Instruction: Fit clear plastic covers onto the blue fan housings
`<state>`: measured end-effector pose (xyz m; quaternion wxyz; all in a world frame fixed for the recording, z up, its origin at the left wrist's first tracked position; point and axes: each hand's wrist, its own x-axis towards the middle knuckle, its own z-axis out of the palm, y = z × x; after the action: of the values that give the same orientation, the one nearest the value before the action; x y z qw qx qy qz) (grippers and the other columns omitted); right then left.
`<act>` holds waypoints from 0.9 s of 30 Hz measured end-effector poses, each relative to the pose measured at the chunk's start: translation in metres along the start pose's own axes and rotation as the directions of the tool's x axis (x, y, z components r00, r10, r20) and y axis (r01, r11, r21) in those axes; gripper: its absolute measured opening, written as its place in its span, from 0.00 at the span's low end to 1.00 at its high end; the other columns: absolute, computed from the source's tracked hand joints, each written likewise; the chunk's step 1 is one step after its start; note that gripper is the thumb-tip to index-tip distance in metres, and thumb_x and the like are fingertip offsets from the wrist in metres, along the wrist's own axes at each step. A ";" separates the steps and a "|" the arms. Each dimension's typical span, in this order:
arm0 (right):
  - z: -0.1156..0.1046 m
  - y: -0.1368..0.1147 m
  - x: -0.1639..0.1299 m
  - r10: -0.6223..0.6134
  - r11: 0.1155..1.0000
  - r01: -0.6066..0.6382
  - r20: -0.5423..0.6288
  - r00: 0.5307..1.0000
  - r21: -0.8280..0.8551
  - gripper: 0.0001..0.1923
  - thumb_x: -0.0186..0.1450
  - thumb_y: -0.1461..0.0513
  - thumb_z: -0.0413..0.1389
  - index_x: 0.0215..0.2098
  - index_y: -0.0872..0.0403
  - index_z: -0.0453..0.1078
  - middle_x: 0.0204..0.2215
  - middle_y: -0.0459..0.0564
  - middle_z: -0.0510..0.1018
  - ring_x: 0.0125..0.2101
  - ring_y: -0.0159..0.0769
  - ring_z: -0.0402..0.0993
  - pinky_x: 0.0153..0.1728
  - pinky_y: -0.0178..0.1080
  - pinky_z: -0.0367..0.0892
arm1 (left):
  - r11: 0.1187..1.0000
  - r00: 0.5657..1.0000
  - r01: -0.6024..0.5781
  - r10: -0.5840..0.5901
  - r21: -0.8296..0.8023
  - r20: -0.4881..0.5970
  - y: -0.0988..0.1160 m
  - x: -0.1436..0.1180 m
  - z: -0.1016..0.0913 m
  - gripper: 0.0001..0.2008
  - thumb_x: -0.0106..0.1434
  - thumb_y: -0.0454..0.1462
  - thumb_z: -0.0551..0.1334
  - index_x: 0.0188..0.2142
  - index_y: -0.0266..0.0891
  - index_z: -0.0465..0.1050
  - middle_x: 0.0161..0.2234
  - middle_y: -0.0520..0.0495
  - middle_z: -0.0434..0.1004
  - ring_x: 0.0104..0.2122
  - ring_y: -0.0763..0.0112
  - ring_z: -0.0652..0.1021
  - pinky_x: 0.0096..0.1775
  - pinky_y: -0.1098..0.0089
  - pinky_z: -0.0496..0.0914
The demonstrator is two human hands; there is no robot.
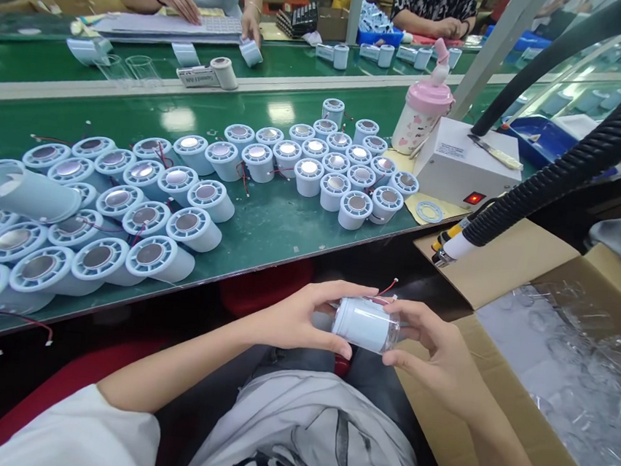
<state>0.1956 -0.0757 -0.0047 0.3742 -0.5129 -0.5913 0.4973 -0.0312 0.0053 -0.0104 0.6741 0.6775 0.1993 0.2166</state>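
Observation:
Above my lap I hold a light-blue cylindrical housing [362, 324] lying sideways between both hands. My left hand [297, 312] grips its left end, thumb below and fingers above. The fingers of my right hand [442, 352] close round the right end, where a clear plastic cup [393, 334] shows over the housing. How far the cup covers the housing is hard to make out. A thin red wire with a small connector [395, 281] sticks up behind it. Similar light-blue housings [209, 197] with round metal discs on top stand in groups on the green bench.
An open cardboard box [475, 344] with clear plastic cups [597, 385] is at my right. A black corrugated hose [557, 176] hangs above it, near a white switch box [465, 164] and a pink-lidded bottle [424, 108]. Across the conveyor, a person's hand [252, 26] touches a light-blue part.

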 end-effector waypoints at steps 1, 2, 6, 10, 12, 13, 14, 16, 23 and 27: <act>0.000 -0.001 0.000 0.011 0.999 -0.011 0.006 1.000 0.031 0.21 0.58 0.60 0.64 0.49 0.46 0.67 0.50 0.49 0.73 0.46 0.41 0.74 0.45 0.40 0.74 | 1.000 1.000 -0.005 0.005 0.017 0.001 0.001 0.000 0.000 0.36 0.51 0.35 0.71 0.59 0.49 0.62 0.58 0.42 0.64 0.55 0.58 0.69 0.53 0.61 0.69; 0.000 -0.001 0.000 0.022 0.998 -0.023 0.013 1.000 0.058 0.21 0.58 0.59 0.64 0.49 0.47 0.67 0.50 0.49 0.73 0.46 0.40 0.74 0.45 0.40 0.73 | 0.999 1.000 -0.011 0.011 0.032 0.002 0.001 -0.001 0.000 0.36 0.51 0.36 0.71 0.59 0.48 0.62 0.58 0.42 0.64 0.56 0.58 0.69 0.53 0.60 0.68; 0.001 -0.005 0.001 0.085 0.983 -0.091 0.043 0.995 0.161 0.20 0.59 0.58 0.63 0.49 0.49 0.66 0.46 0.50 0.75 0.44 0.39 0.73 0.42 0.38 0.73 | 0.994 0.999 -0.042 0.043 0.101 -0.003 0.004 -0.002 0.001 0.35 0.51 0.37 0.71 0.58 0.47 0.64 0.58 0.41 0.65 0.56 0.56 0.69 0.55 0.58 0.66; 0.003 -0.006 0.001 0.117 0.959 -0.130 0.066 0.991 0.251 0.20 0.60 0.57 0.63 0.48 0.48 0.65 0.45 0.49 0.75 0.44 0.38 0.72 0.40 0.36 0.71 | 0.992 0.998 -0.063 0.064 0.111 -0.003 0.007 -0.003 0.001 0.36 0.50 0.37 0.72 0.59 0.47 0.63 0.58 0.41 0.65 0.57 0.56 0.68 0.55 0.60 0.67; 0.003 -0.005 0.000 0.111 0.956 -0.123 0.061 0.992 0.267 0.20 0.60 0.57 0.63 0.48 0.47 0.65 0.46 0.49 0.74 0.45 0.38 0.72 0.41 0.35 0.70 | 0.993 0.998 -0.060 0.060 0.100 -0.002 0.007 -0.003 0.001 0.37 0.50 0.36 0.72 0.59 0.48 0.63 0.58 0.42 0.65 0.57 0.57 0.68 0.54 0.61 0.68; 0.004 -0.005 -0.001 0.110 0.955 -0.120 0.054 0.992 0.269 0.20 0.60 0.57 0.63 0.48 0.47 0.65 0.46 0.48 0.74 0.46 0.38 0.71 0.41 0.35 0.70 | 0.994 0.998 -0.056 0.056 0.096 -0.001 0.007 -0.003 0.001 0.37 0.50 0.36 0.72 0.59 0.48 0.62 0.58 0.42 0.65 0.57 0.57 0.68 0.54 0.61 0.68; 0.004 -0.004 -0.001 0.110 0.955 -0.119 0.049 0.993 0.271 0.20 0.59 0.57 0.63 0.48 0.47 0.65 0.47 0.48 0.74 0.46 0.38 0.71 0.41 0.35 0.70 | 0.994 0.999 -0.050 0.050 0.094 0.000 0.008 -0.003 0.001 0.38 0.50 0.36 0.72 0.59 0.48 0.62 0.58 0.42 0.65 0.57 0.57 0.69 0.54 0.61 0.67; 0.004 -0.003 -0.002 0.113 0.952 -0.120 0.041 0.993 0.281 0.21 0.59 0.57 0.64 0.48 0.46 0.65 0.47 0.48 0.73 0.47 0.37 0.71 0.41 0.34 0.69 | 0.995 0.999 -0.034 0.034 0.090 0.002 0.008 -0.003 0.001 0.38 0.50 0.36 0.72 0.59 0.48 0.62 0.58 0.42 0.65 0.56 0.58 0.69 0.55 0.60 0.67; 0.005 0.000 0.001 0.153 0.904 -0.166 0.063 0.986 0.395 0.20 0.59 0.53 0.63 0.47 0.48 0.66 0.42 0.48 0.75 0.39 0.33 0.71 0.37 0.32 0.70 | 0.996 0.999 -0.040 0.040 0.075 0.009 0.007 0.001 0.001 0.37 0.49 0.36 0.72 0.59 0.47 0.63 0.57 0.41 0.66 0.55 0.57 0.70 0.53 0.61 0.69; 0.005 0.001 0.001 0.198 0.872 -0.210 0.075 0.977 0.443 0.20 0.59 0.52 0.62 0.46 0.50 0.67 0.38 0.48 0.76 0.36 0.32 0.72 0.33 0.31 0.70 | 0.998 1.000 -0.020 0.020 0.051 0.007 0.008 0.000 0.001 0.37 0.49 0.35 0.72 0.58 0.46 0.64 0.56 0.41 0.66 0.55 0.58 0.70 0.53 0.62 0.69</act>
<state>0.1912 -0.0756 -0.0065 0.4197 -0.4655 -0.4083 0.6637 -0.0306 0.0047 -0.0023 0.6550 0.6971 0.1958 0.2162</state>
